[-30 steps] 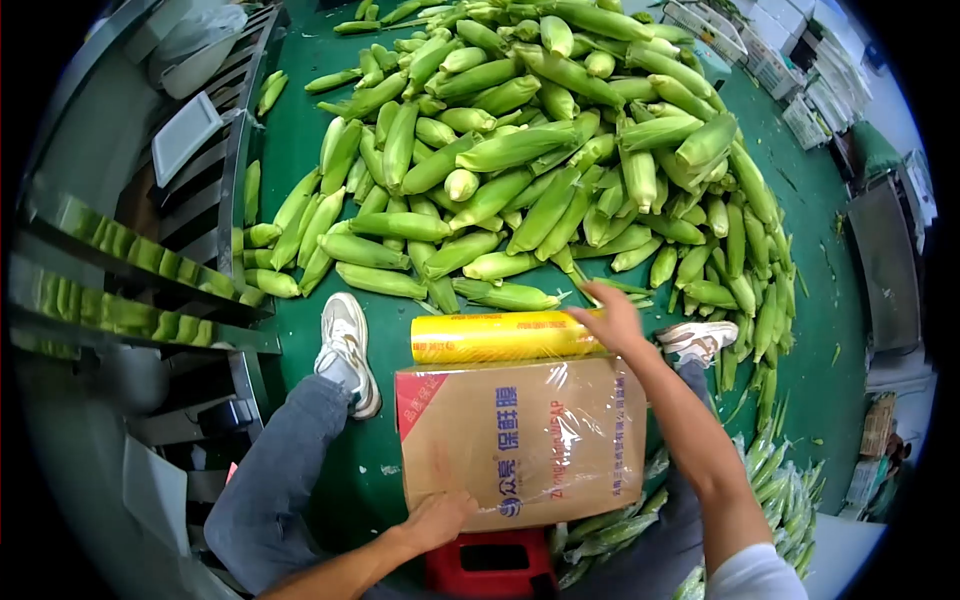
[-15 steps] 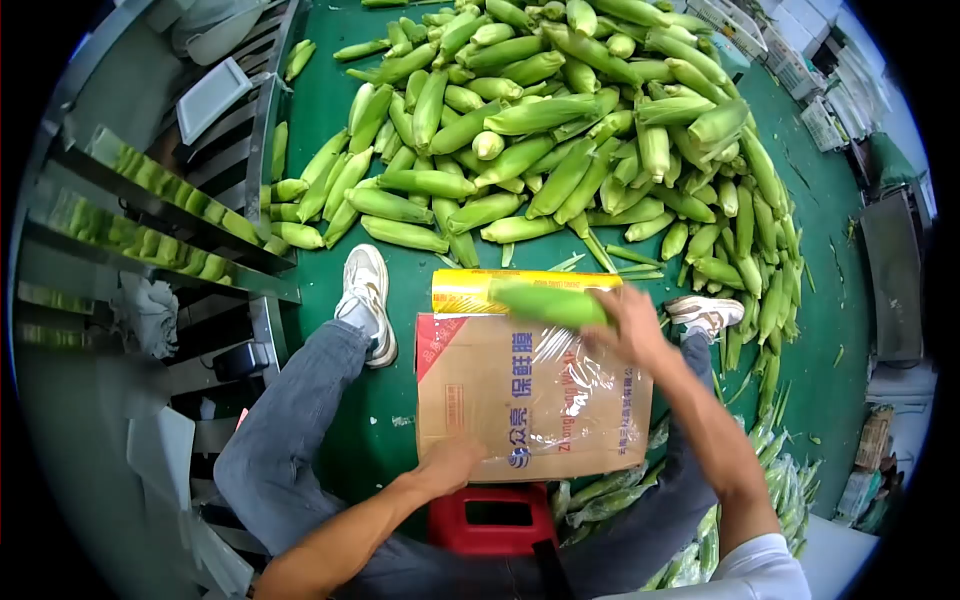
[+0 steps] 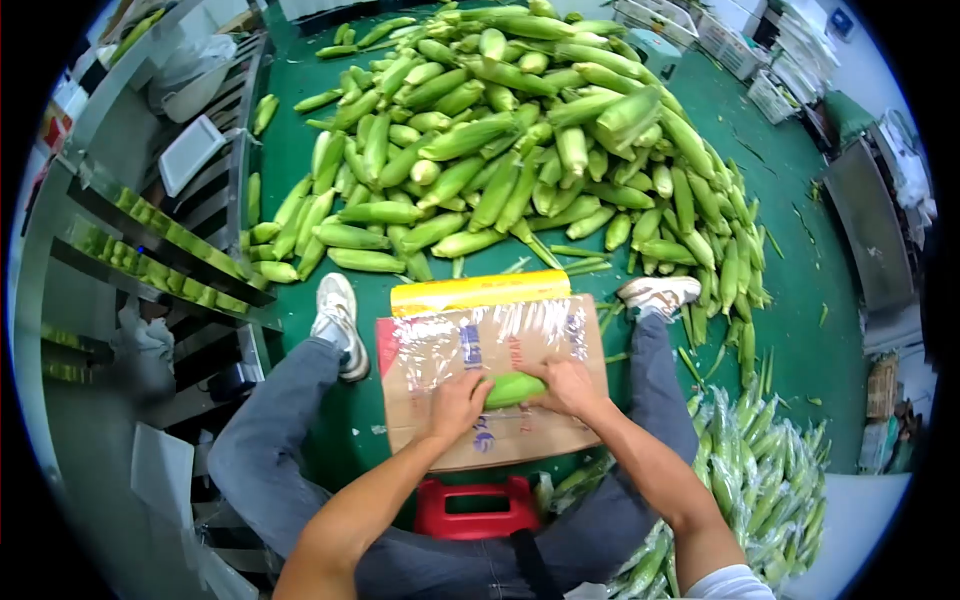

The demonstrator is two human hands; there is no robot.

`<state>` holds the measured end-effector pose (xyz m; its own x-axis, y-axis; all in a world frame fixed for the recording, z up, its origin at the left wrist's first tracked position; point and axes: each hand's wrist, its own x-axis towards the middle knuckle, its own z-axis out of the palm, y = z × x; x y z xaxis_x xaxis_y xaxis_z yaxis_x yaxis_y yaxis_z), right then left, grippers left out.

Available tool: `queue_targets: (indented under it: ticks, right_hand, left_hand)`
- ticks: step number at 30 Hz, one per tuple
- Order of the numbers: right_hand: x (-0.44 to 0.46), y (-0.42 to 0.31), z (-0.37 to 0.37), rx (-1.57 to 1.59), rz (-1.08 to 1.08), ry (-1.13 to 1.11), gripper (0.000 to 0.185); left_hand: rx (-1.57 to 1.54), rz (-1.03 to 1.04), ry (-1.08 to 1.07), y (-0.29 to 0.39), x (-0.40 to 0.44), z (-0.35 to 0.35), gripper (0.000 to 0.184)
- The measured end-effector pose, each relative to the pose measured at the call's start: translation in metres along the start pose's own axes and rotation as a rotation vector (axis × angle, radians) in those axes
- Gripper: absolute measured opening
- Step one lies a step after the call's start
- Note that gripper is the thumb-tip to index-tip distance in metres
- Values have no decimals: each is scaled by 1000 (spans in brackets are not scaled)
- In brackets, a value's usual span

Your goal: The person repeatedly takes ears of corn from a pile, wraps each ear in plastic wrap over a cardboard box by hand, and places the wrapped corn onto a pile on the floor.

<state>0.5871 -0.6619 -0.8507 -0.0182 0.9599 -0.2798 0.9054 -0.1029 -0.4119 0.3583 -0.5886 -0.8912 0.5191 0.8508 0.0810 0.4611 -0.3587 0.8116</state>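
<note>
One ear of corn [image 3: 513, 389] in its green husk lies sideways low over the cardboard box [image 3: 420, 440] between my knees. My left hand [image 3: 458, 402] is closed at its left end, and my right hand [image 3: 566, 386] has its fingers closed round its right end. Shiny clear plastic film [image 3: 490, 325] covers the upper part of the box. A yellow cling film carton [image 3: 480, 291] stands along the box's far edge. Whether the film wraps the ear between my hands, I cannot make out.
A large heap of corn ears [image 3: 480, 140] covers the green floor ahead. Film-wrapped ears [image 3: 760, 480] are piled at my right. Below the box is a red stool [image 3: 475, 508]. Metal racking [image 3: 180, 230] stands left, and a white basket [image 3: 655, 20] is at the back.
My right hand has brought the ear from above the cling film carton down to the middle of the box. My left hand has moved up from the box's near edge to the ear.
</note>
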Motion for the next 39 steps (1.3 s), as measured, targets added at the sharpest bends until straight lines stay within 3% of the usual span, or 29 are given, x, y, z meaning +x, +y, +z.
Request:
queue_targets:
  ticks: [1,3,5,6,7,10,14,15,17,20,22,24,25,28,31,32,34,35,39]
  right_hand:
    - [0,-1,1,40,25,27,70]
    - [1,3,10,203,103,102,80]
    - [-17,5,22,312,125,489,76]
    - [-27,4,24,358,126,687,74]
    - [-48,1,26,314,255,702,63]
    - [-91,4,40,62,258,333,42]
    - [-103,56,60,143,47,415,9]
    - [-110,54,46,254,104,379,7]
    - [-108,39,8,377,174,397,9]
    - [-49,31,-26,284,299,369,12]
    - [5,17,-12,629,344,474,14]
    - [40,35,54,544,336,497,17]
    - [31,29,59,402,266,402,23]
    - [-19,9,57,609,149,358,35]
    - [-70,-8,28,400,-116,231,47]
    - [-79,-7,33,330,-105,149,57]
    - [-91,-6,44,232,-256,179,57]
    - [-90,-4,49,239,-258,202,52]
    - [-56,12,67,207,-105,122,41]
  left_hand:
    - [55,28,-111,-3,-12,-7,38]
    - [180,192,-157,-2,-25,-20,51]
    - [294,251,-258,-13,-34,-24,70]
    - [315,255,-259,-19,-31,-22,69]
    - [336,254,-253,-24,-27,-18,69]
    - [329,271,-223,-24,-30,-18,70]
    - [261,290,-262,-34,-30,-33,70]
    - [308,247,-384,-36,-30,-42,68]
    - [245,248,-457,-32,-27,-50,68]
    - [178,247,-532,-33,-28,-42,68]
    - [155,253,-545,-37,-19,-35,68]
    - [140,271,-516,-35,-12,-38,69]
    - [131,269,-508,-37,-15,-43,70]
    - [55,187,-580,-45,-20,-48,70]
    - [-67,230,-686,-55,-30,-41,60]
    - [-182,63,-722,-47,-41,-43,46]
    - [-9,216,-695,-48,-60,-36,34]
    - [92,229,-576,-45,-69,-35,23]
    - [342,331,-122,-59,-43,-25,11]
